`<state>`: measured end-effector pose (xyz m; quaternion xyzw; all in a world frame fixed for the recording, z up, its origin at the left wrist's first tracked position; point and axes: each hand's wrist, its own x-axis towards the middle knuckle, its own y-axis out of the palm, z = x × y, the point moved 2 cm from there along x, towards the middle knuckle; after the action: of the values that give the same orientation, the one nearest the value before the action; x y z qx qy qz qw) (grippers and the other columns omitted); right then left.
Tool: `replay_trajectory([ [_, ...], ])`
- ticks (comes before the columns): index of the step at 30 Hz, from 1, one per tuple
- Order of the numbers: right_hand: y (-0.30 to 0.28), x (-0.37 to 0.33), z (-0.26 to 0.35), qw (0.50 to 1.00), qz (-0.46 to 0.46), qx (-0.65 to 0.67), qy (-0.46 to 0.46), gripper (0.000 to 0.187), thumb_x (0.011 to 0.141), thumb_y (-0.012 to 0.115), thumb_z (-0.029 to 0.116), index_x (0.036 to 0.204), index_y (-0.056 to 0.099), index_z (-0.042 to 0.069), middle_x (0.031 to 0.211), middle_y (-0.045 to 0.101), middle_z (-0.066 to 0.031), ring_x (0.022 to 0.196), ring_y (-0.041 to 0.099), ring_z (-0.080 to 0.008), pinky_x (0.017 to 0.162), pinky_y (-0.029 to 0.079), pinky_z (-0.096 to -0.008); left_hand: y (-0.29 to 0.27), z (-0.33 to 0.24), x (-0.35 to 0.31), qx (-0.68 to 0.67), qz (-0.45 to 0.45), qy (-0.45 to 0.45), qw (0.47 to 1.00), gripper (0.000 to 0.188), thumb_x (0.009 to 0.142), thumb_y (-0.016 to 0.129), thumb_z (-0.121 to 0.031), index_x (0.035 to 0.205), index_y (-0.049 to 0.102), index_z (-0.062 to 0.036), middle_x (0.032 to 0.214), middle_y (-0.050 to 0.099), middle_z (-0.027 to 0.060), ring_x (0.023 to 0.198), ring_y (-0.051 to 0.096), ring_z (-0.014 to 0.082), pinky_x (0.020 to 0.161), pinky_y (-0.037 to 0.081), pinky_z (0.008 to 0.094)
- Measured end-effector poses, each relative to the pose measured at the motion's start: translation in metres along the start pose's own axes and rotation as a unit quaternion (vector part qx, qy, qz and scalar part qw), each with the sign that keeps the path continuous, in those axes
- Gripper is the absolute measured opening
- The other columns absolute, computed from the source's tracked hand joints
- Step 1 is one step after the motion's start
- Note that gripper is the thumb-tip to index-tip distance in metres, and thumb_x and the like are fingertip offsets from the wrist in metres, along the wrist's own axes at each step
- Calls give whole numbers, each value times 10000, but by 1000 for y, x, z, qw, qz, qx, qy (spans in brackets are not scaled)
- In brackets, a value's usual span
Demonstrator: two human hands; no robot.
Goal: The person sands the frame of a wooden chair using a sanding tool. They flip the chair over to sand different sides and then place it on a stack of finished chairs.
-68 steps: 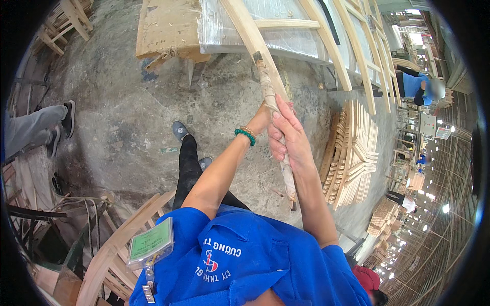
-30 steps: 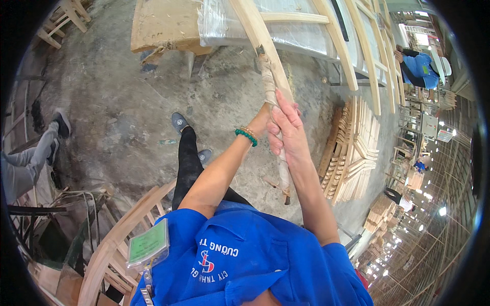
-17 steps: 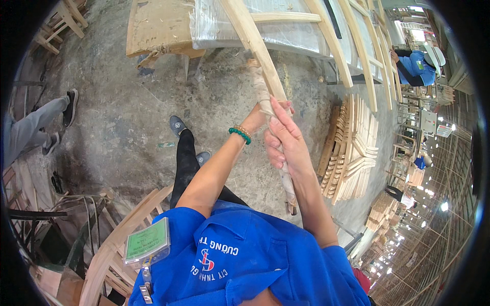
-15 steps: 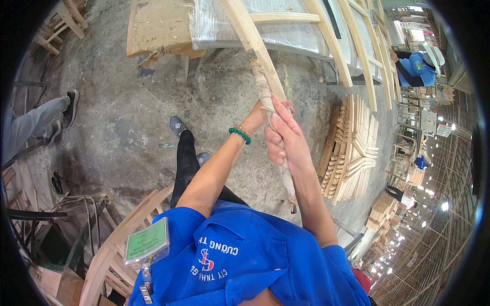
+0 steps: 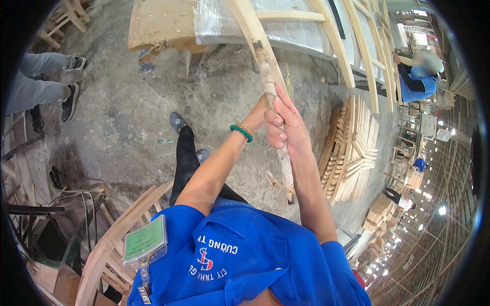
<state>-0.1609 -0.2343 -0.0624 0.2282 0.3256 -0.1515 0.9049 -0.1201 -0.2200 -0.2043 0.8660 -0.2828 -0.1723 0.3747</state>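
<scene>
My right hand (image 5: 290,125) is closed round a long stick (image 5: 286,166) wrapped in pale, worn strips, with a loose flap near its lower end. The stick lies along a bare wooden leg (image 5: 245,23) of a frame that reaches toward me from the top. My left hand (image 5: 259,113), with green and gold bead bracelets at its wrist, is at the near end of that leg, just behind the stick. Its fingers are mostly hidden by the stick and my right hand, but it appears to hold the leg.
More wooden frame legs (image 5: 334,43) stick out over a plastic-wrapped stack (image 5: 219,25) and cardboard (image 5: 161,23). Curved wooden parts (image 5: 349,148) are piled at right. A wooden chair frame (image 5: 109,239) stands by my left side. Another person's legs (image 5: 43,94) are at left; a person in blue (image 5: 416,79) works at far right.
My right hand and the wrapped stick have shifted slightly away from me along the leg. The person at left has stepped, and both legs now show more fully.
</scene>
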Motion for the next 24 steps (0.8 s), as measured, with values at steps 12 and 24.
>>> replay_trajectory([
  [12, -20, 34, 22, 994, 62, -83, 24, 477, 989, 459, 204, 1449, 334, 235, 636, 382, 44, 384, 321, -32, 301, 300, -192, 3, -25, 1, -26, -14, -129, 991, 307, 858, 573, -139, 1138, 538, -18, 1028, 607, 61, 873, 581, 128, 766, 512, 307],
  [24, -18, 7, 16, 997, 68, -12, 32, 504, 987, 463, 222, 1463, 300, 259, 644, 407, 34, 381, 332, -40, 303, 309, -205, -3, -11, 6, 56, 24, -74, 995, 362, 885, 568, -170, 1209, 505, -22, 1077, 597, 43, 961, 557, 122, 846, 471, 299],
])
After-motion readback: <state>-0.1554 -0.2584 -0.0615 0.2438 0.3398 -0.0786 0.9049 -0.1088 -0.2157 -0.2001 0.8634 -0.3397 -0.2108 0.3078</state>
